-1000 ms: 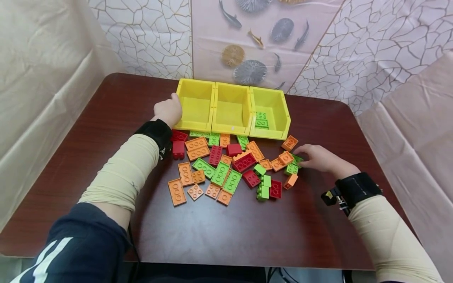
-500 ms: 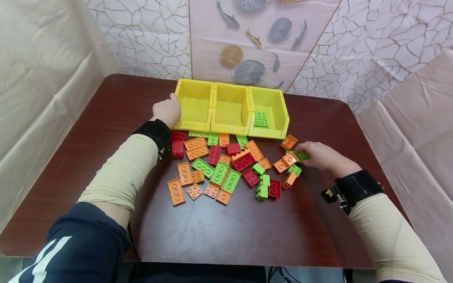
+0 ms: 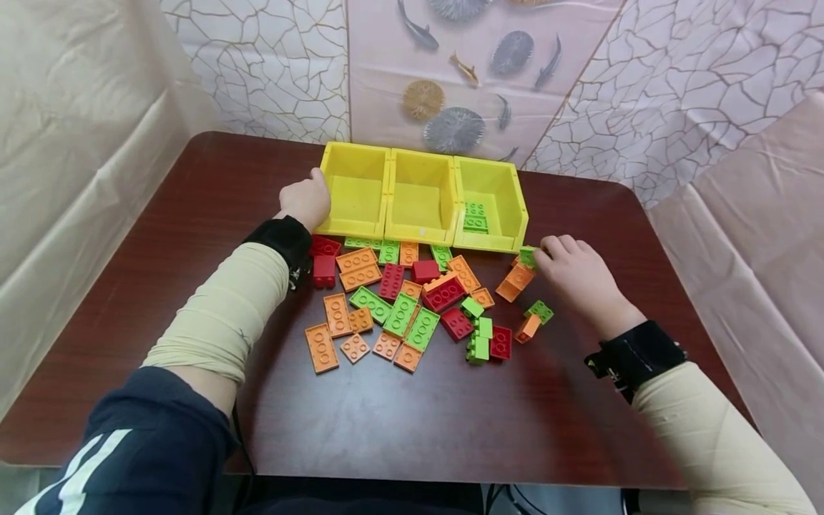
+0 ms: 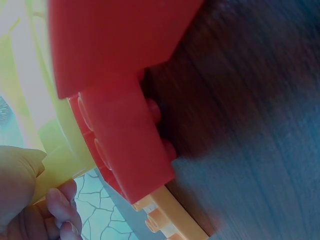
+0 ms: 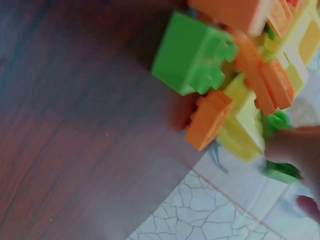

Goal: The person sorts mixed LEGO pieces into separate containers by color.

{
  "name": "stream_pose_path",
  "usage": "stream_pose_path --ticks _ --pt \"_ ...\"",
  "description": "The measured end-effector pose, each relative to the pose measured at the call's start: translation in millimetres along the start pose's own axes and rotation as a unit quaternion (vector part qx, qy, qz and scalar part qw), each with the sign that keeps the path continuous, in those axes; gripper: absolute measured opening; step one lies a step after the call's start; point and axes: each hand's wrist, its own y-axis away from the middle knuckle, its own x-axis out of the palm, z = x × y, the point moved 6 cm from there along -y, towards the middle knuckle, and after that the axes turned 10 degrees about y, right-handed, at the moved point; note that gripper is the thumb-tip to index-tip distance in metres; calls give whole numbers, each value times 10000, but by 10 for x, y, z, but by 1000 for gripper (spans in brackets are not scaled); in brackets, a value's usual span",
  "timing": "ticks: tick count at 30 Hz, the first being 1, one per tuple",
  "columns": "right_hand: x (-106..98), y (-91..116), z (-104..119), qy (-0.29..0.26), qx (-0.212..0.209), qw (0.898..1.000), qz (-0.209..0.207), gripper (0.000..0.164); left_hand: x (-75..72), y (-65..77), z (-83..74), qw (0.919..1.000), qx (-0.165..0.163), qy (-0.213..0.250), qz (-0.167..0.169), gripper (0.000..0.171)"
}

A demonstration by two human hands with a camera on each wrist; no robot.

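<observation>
At the left end of the yellow three-compartment bin (image 3: 421,237), my left hand (image 3: 307,200) pinches the rim; the left wrist view shows thumb and fingers (image 4: 64,205) on the yellow wall. My right hand (image 3: 576,275) holds a green brick (image 3: 527,256) by its fingertips, in front of the bin's right compartment. In the right wrist view that green brick (image 5: 282,171) is partly covered by the blurred fingers. Just below the held brick lie orange bricks (image 3: 515,281). Green bricks (image 3: 475,218) lie inside the right compartment.
Red, orange and green bricks are spread before the bin, among them a red brick (image 3: 444,293) and a green plate-like brick (image 3: 423,330). A green brick (image 3: 539,312) and an orange brick (image 3: 528,329) lie at the right. A patterned cloth (image 3: 450,79) hangs behind the table.
My right hand has taken hold of the green brick among the orange ones and lifted it toward the bin. The neighbouring orange bricks have shifted. The left hand stays at the bin.
</observation>
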Motion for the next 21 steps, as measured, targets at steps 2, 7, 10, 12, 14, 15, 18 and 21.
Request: stream_pose_path --ticks 2,7,10,12,14,15,18,21 --pt "-28 -49 7 16 105 9996 -278 21 0 -7 3 10000 14 12 -18 52" --pt "-53 -362 -101 -705 567 9940 -614 25 -17 13 13 9999 -8 29 -96 47" --pt "43 -719 -202 -1262 798 9887 -148 27 -42 22 34 9998 -58 51 -158 46" --pt "151 -964 -251 -1396 878 9856 372 28 -39 25 40 9998 -77 72 -172 46" --pt "272 -1184 -280 -1413 888 9822 866 28 -26 32 44 9998 -92 101 -171 47" --pt "343 -1281 -292 -1378 877 9806 1084 28 -19 36 43 9997 -91 104 -181 46" --pt "544 -1507 -309 -1332 852 9734 1658 30 -6 48 33 9997 -81 92 -207 45" --pt "733 -1654 -318 -1368 834 9667 1995 30 -11 52 13 9996 -53 70 -261 42"
